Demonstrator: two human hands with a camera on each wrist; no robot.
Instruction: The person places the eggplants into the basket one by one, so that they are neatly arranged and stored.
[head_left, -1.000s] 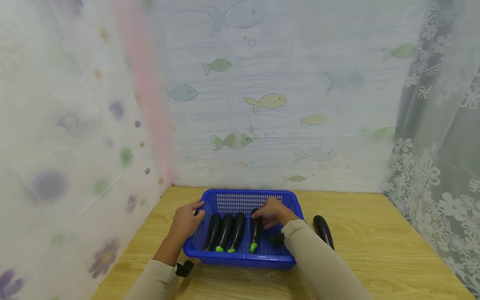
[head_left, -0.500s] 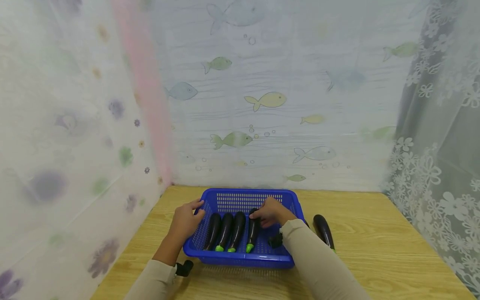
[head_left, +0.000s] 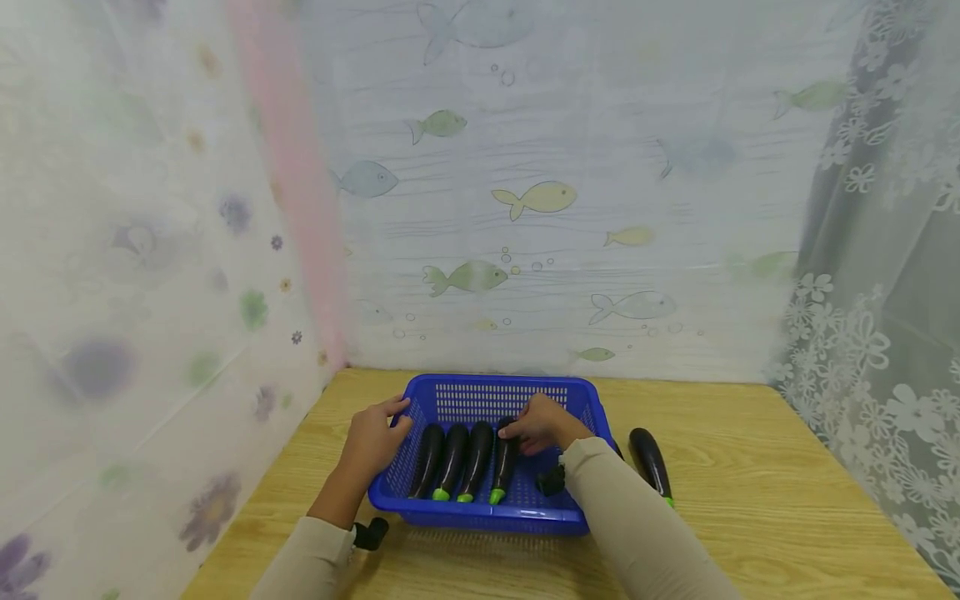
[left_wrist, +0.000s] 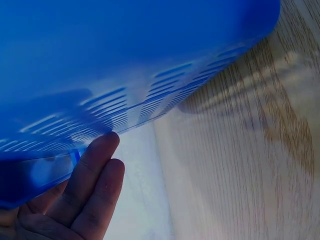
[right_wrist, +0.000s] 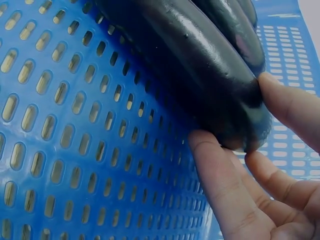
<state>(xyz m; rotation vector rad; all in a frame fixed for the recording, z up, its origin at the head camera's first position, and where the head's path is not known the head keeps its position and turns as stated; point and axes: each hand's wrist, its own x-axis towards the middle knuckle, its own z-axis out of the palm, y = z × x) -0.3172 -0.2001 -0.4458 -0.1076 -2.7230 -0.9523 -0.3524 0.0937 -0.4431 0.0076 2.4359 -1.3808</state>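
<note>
A blue slotted plastic basket (head_left: 491, 513) holds several dark eggplants with green stem ends. At the basket's left side, my left hand (head_left: 372, 440) holds the rim. Its fingers (left_wrist: 92, 175) lie along the outer slotted wall in the left wrist view. Inside the basket, my right hand (head_left: 546, 423) pinches the far, rounded end of an eggplant (head_left: 505, 471), thumb on one side and fingers on the other. That eggplant's green end points toward me. Left of it, more eggplants (head_left: 477, 461) lie side by side in a row, one of them close against it.
On the wooden table (head_left: 750, 483), another eggplant (head_left: 651, 462) lies right of the basket, partly behind my right sleeve (head_left: 637, 517). A dark bit of one more shows by the basket's right rim. A fish-patterned curtain (head_left: 562, 275) hangs behind the table.
My right hand has shifted the held eggplant slightly left, nearer the row, its green end swinging left too. My left hand stays at the rim.
</note>
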